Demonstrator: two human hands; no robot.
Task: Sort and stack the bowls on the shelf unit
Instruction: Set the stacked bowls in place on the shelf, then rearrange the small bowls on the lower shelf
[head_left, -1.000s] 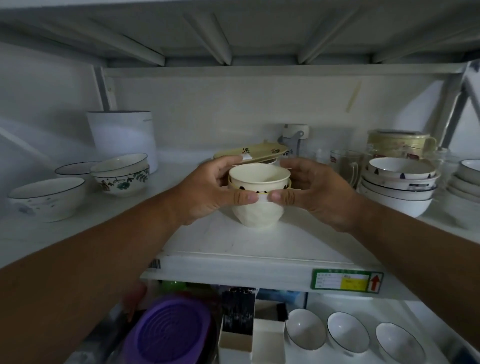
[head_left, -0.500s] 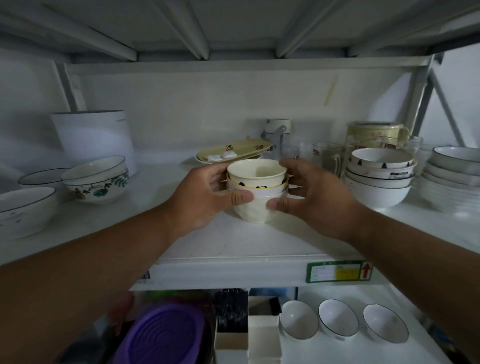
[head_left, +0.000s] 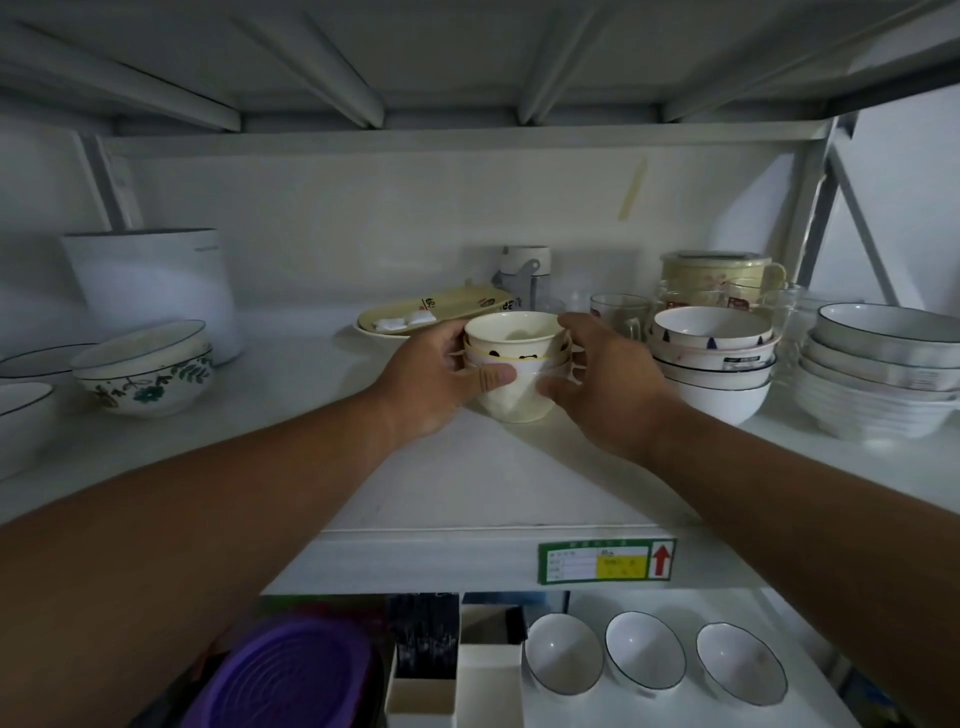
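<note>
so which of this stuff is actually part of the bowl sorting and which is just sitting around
Part of the job:
- cream bowl stack, held between left hand and right hand
- patterned bowl stack
- dark-rimmed bowl stack
- floral bowl pair
- three small bowls on the lower shelf

Just lying about:
- white canister
- yellow tray
- glass mugs
- purple lid

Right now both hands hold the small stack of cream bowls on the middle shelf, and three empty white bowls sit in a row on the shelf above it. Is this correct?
Not quite. The three empty white bowls sit on the shelf below, not above, as the head view shows. The rest holds: the left hand and right hand both hold the stack of cream bowls on the middle shelf.
</note>
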